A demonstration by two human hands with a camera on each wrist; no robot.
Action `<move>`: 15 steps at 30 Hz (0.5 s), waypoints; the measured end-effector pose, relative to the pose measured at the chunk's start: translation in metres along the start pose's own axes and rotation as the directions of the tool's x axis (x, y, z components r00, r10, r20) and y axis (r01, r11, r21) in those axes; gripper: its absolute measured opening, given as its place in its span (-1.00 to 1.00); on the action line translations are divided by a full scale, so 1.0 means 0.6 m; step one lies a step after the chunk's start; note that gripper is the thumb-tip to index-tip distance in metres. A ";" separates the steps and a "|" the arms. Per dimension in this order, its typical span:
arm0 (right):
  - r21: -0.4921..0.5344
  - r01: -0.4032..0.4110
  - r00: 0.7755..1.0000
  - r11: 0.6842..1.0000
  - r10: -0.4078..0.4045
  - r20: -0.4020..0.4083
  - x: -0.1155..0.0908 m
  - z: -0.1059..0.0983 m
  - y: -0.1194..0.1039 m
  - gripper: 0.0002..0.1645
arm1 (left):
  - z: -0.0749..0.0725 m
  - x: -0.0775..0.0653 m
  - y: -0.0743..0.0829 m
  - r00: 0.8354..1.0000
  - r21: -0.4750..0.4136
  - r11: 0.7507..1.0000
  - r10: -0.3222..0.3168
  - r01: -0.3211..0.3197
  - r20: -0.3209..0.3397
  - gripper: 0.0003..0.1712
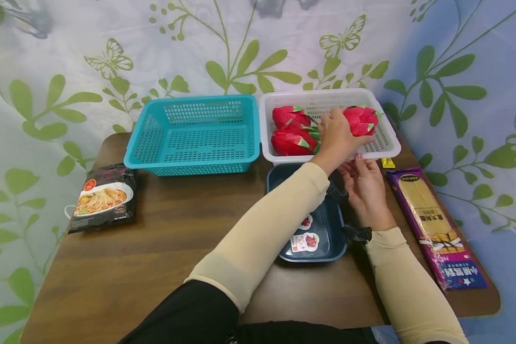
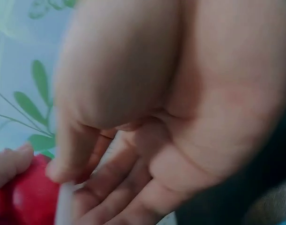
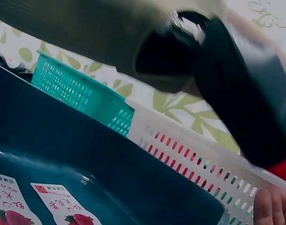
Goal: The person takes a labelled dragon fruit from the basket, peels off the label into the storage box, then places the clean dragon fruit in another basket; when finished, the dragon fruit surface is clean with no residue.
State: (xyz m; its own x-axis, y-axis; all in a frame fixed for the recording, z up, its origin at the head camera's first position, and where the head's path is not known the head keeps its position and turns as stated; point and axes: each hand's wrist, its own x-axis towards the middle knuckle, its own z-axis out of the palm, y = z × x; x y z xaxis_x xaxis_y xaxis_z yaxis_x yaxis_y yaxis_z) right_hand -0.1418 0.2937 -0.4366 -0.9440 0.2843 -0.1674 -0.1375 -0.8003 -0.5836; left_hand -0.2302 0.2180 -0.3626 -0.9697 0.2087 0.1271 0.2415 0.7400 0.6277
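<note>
In the head view my left hand [image 1: 340,136] reaches into the white basket [image 1: 380,143] and grips a red dragon fruit [image 1: 362,117] on its right side. The left wrist view shows a thumb laid on the same red fruit [image 2: 33,197]. My right hand [image 1: 364,191], palm turned up, pinches the basket's front rim, thumb on top and fingers outside the wall. Its fingertips [image 3: 269,208] show against the basket wall in the right wrist view. Two more dragon fruits [image 1: 291,142] lie in the basket's left half, partly behind the left hand.
Below the left forearm stands a dark blue tray [image 1: 337,251] with dragon fruit labels [image 1: 305,242] inside. A teal basket [image 1: 193,168] adjoins the white one. A black noodle packet [image 1: 105,200] lies left, a long pasta packet [image 1: 434,220] right, a small yellow packet [image 1: 387,163] near the basket.
</note>
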 end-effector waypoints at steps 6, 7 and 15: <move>-0.053 0.002 1.000 0.999 -0.003 -0.014 0.003 0.003 0.009 -0.52 | 0.020 0.012 -0.006 0.993 0.081 0.990 -0.115 0.115 -0.009 -0.20; -0.055 0.004 1.000 0.998 -0.004 -0.015 0.003 0.002 0.010 -0.51 | 0.022 0.014 -0.006 0.992 0.084 0.988 -0.126 0.126 -0.003 -0.22; -0.020 0.058 0.998 0.998 -0.058 0.010 0.005 -0.006 0.014 -0.57 | 0.029 0.013 -0.014 0.990 0.089 0.995 0.032 -0.045 0.140 -0.24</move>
State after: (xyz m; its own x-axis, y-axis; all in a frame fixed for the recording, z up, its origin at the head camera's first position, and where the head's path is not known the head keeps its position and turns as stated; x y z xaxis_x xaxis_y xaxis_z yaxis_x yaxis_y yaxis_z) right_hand -0.1449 0.2898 -0.4447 -0.9375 0.3246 -0.1253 -0.1858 -0.7716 -0.6084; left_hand -0.2390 0.2244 -0.3803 -0.9467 0.3198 0.0388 0.2874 0.7840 0.5502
